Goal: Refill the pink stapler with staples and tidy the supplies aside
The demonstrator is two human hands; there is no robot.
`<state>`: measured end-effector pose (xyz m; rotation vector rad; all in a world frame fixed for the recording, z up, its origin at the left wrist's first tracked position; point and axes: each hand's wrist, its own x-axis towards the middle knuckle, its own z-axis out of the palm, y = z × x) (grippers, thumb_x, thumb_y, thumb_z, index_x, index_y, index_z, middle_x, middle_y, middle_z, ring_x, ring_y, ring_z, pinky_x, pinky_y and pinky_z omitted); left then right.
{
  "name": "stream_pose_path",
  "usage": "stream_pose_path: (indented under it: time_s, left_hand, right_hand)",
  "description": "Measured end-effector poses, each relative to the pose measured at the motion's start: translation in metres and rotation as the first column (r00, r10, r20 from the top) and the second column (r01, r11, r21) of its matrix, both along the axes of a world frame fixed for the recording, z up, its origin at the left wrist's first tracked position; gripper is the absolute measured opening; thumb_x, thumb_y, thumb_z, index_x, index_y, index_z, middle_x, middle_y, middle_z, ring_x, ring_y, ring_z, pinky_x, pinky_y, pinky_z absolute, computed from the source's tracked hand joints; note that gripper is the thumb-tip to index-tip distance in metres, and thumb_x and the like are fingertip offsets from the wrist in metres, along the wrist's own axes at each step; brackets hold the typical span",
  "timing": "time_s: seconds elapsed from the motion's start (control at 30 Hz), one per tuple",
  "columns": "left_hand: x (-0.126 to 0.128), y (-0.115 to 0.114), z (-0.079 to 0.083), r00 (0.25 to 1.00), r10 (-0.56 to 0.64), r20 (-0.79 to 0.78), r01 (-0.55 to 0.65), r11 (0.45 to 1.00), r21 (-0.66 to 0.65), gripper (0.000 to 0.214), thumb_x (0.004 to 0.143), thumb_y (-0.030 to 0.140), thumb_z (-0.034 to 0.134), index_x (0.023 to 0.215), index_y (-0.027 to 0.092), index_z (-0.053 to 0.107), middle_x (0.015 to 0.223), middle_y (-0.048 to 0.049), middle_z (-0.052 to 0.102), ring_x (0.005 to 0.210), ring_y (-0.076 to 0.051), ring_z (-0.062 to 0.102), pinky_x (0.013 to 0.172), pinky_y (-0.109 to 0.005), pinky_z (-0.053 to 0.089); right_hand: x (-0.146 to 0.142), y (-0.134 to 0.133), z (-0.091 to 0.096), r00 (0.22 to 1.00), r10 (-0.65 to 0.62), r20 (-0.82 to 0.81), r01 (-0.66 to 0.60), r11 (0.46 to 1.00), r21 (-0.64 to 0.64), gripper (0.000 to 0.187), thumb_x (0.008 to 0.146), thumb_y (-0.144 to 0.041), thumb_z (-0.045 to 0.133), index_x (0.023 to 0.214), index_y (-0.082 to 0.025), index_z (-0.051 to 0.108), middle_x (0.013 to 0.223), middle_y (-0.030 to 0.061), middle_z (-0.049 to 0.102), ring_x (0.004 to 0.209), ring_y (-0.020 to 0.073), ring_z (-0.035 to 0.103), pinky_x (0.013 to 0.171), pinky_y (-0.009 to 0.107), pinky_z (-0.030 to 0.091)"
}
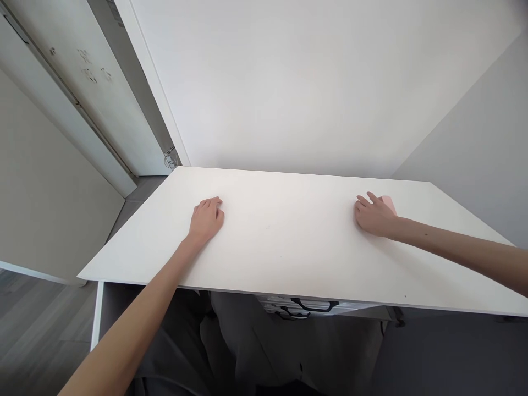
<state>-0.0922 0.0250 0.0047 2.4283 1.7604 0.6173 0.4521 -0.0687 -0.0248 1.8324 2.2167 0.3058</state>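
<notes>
My left hand [207,219] rests on the left part of a white tabletop [280,242], with its fingers loosely bent and a small gap between thumb and forefinger. Nothing shows in it. Toward the right side, my right hand [373,215] lies on the same surface, its fingers slightly bent and spread apart. Just behind the back of that hand sits a small pale pink block-like object [388,204]. The hand partly hides it, and I cannot tell whether the two touch.
A white wall [280,82] rises behind the table, meeting a grey wall [487,143] on the right. Drawers with black handles [314,306] are below the front edge. A scuffed white door-like panel [91,82] stands at the left, above grey flooring [45,324].
</notes>
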Motion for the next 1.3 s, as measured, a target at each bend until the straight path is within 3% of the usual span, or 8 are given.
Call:
stream_pose_path:
  time_s: [0.13,0.23,0.4,0.5,0.57,0.8,1.03,1.3]
  left_hand:
    - [0.000,0.001,0.002,1.000,0.011,-0.013,-0.011,1.000,-0.001,0.046,0.096,0.022,0.041,0.136,0.019,0.063,0.149,-0.0128,0.068,0.144,-0.034,0.054,0.121,-0.054,0.042]
    - [0.000,0.001,0.003,1.000,0.011,-0.018,-0.011,1.000,0.000,0.046,0.096,0.023,0.041,0.136,0.019,0.063,0.149,-0.0129,0.067,0.145,-0.034,0.054,0.122,-0.055,0.041]
    - [0.001,0.002,0.003,0.999,0.021,-0.030,-0.021,1.000,0.001,0.046,0.097,0.024,0.038,0.136,0.018,0.062,0.150,-0.0120,0.066,0.145,-0.034,0.054,0.122,-0.054,0.040]
    - [0.000,0.004,0.002,0.999,0.017,-0.037,-0.017,1.000,0.007,0.047,0.098,0.025,0.037,0.137,0.019,0.062,0.151,-0.0110,0.066,0.145,-0.034,0.054,0.122,-0.054,0.040]
    - [0.000,0.006,0.001,0.999,0.012,-0.037,-0.012,1.000,0.009,0.047,0.098,0.026,0.036,0.138,0.019,0.062,0.152,-0.0104,0.065,0.145,-0.034,0.053,0.123,-0.054,0.039]
    - [-0.005,0.022,-0.001,0.998,0.005,-0.058,-0.008,0.999,-0.043,0.056,0.101,0.035,0.038,0.151,0.023,0.057,0.166,-0.0076,0.054,0.157,-0.032,0.043,0.130,-0.056,0.032]
    - [-0.001,0.055,-0.005,0.982,0.049,-0.182,-0.067,0.993,-0.096,0.068,0.106,0.048,0.025,0.165,0.020,0.045,0.177,-0.0044,0.035,0.166,-0.030,0.028,0.135,-0.054,0.023]
    - [0.018,0.093,-0.010,0.975,0.076,-0.208,-0.095,0.992,-0.085,0.071,0.105,0.051,0.024,0.166,0.018,0.042,0.178,-0.0091,0.033,0.167,-0.033,0.025,0.135,-0.057,0.021]
  right_hand:
    - [0.016,-0.012,0.001,0.997,-0.008,-0.072,0.008,1.000,0.001,0.042,0.092,-0.034,0.046,0.105,-0.022,0.084,0.121,0.0285,0.076,0.145,0.0418,0.054,0.127,0.069,0.024]
    - [0.009,-0.023,0.004,0.999,-0.014,-0.048,0.015,1.000,0.018,0.041,0.092,-0.025,0.046,0.105,-0.020,0.084,0.117,0.0276,0.077,0.148,0.0407,0.053,0.130,0.066,0.024]
    - [-0.038,-0.042,0.005,0.985,0.092,-0.147,-0.085,0.995,0.055,0.054,0.099,-0.018,0.037,0.141,-0.010,0.069,0.153,0.0267,0.062,0.160,0.0380,0.041,0.131,0.064,0.030]
    - [-0.075,-0.047,0.001,0.941,0.063,-0.333,-0.056,0.998,0.030,0.062,0.110,-0.033,0.024,0.157,-0.005,0.053,0.168,0.0246,0.048,0.161,0.0344,0.041,0.132,0.057,0.035]
    - [-0.096,-0.048,-0.003,0.903,0.018,-0.429,-0.004,0.999,0.034,0.070,0.112,-0.046,0.020,0.164,-0.004,0.042,0.175,0.0218,0.036,0.166,0.0322,0.030,0.135,0.052,0.031]
    - [-0.123,-0.038,-0.006,0.835,-0.017,-0.549,0.040,0.999,0.030,0.072,0.113,-0.055,0.016,0.174,-0.018,0.028,0.182,0.0079,0.023,0.169,0.0237,0.018,0.140,0.051,0.017]
    - [-0.135,-0.018,0.004,0.846,-0.038,-0.532,0.031,0.999,-0.022,0.073,0.114,-0.056,0.016,0.175,-0.017,0.025,0.183,0.0049,0.016,0.171,0.0234,0.011,0.141,0.050,0.012]
    - [-0.145,-0.005,0.001,0.845,-0.019,-0.534,0.024,1.000,0.003,0.073,0.114,-0.059,0.016,0.176,-0.020,0.021,0.183,0.0050,0.014,0.171,0.0255,0.009,0.140,0.054,0.013]
